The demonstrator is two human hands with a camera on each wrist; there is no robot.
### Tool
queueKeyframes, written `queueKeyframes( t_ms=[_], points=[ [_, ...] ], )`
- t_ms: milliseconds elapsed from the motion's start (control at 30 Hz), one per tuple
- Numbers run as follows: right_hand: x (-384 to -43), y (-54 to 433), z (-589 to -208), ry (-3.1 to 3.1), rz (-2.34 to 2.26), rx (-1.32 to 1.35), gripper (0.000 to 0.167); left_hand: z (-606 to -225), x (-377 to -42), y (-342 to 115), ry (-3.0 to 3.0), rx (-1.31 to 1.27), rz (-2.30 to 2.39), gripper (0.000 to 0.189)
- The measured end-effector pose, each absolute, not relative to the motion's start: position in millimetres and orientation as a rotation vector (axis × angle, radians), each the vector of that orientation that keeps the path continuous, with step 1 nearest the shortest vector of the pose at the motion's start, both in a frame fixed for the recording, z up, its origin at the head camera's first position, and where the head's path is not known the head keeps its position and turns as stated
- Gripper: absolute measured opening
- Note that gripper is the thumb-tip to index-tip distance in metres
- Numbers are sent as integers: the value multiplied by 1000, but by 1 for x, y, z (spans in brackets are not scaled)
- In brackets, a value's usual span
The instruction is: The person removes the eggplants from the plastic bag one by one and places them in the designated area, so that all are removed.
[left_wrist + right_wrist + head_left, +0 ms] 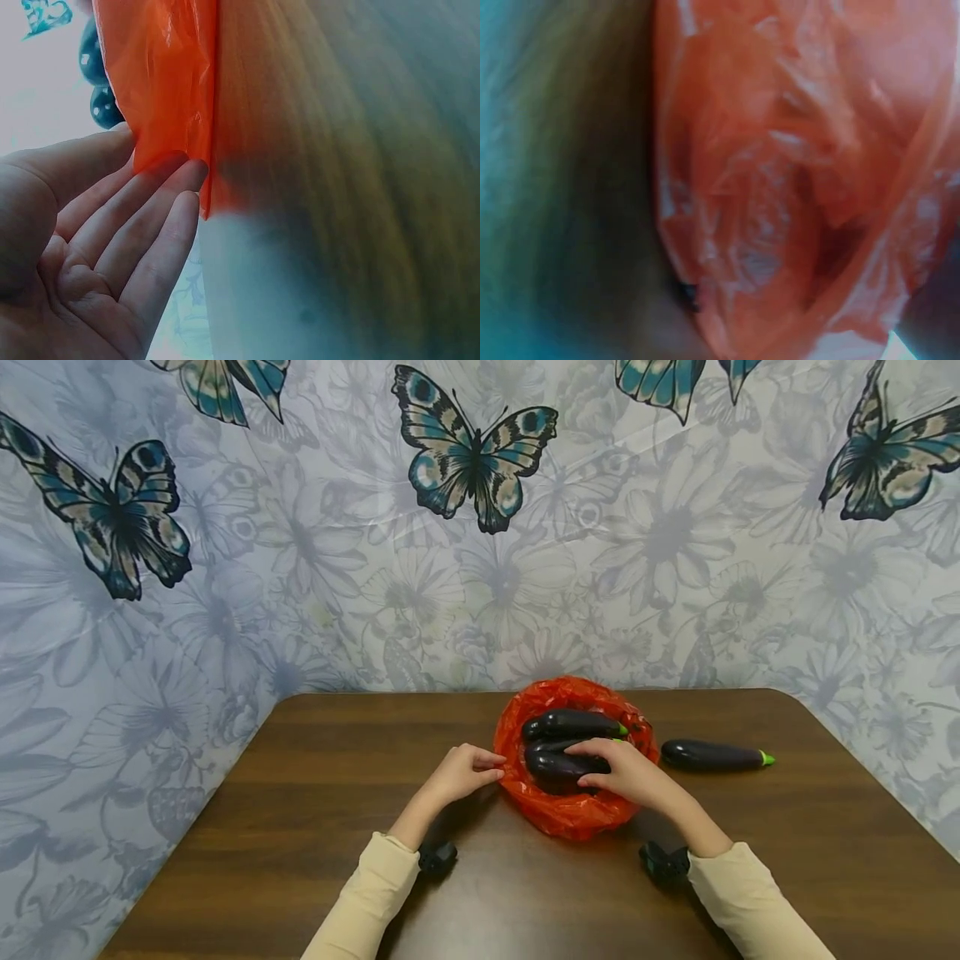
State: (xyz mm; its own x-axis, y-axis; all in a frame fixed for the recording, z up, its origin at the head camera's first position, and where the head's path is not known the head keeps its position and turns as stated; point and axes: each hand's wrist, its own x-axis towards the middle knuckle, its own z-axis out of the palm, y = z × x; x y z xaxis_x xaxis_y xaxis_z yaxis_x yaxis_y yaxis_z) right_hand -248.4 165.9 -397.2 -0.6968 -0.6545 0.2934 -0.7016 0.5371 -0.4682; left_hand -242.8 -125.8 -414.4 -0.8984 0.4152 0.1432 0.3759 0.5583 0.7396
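Observation:
Glossy dark eggplants lie in a red plastic bag [573, 827] whose top is spread into a round opening. My right hand [626, 768] reaches over the bag's right rim and grips the nearer eggplant [555, 766], fingers on its far side and thumb on its near side. Behind it lies another eggplant [570, 724] with a green stem end. At the bag's left edge is my left hand [461, 772], its fairly straight fingers touching the plastic, as the left wrist view also shows. The red plastic [765, 187] fills much of the right wrist view, hiding the grip there.
A single eggplant [712, 756] lies on the brown wooden table [315, 827], just right of the bag, its green stem end pointing right. Black cameras sit at both wrists. Behind the table hangs a pale floral backdrop [300, 610] with butterflies.

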Motion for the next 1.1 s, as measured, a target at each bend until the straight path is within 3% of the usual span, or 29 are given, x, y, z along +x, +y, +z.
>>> queueKeyframes(
  t_ms=[633,1100],
  points=[
    [-245,175,-370,-2654,891,1132,46,-411,-245,-128,2751,693,1250,26],
    [-237,241,-364,-2634,778,936,45,-414,-245,-127,2745,716,1260,27]
  ],
)
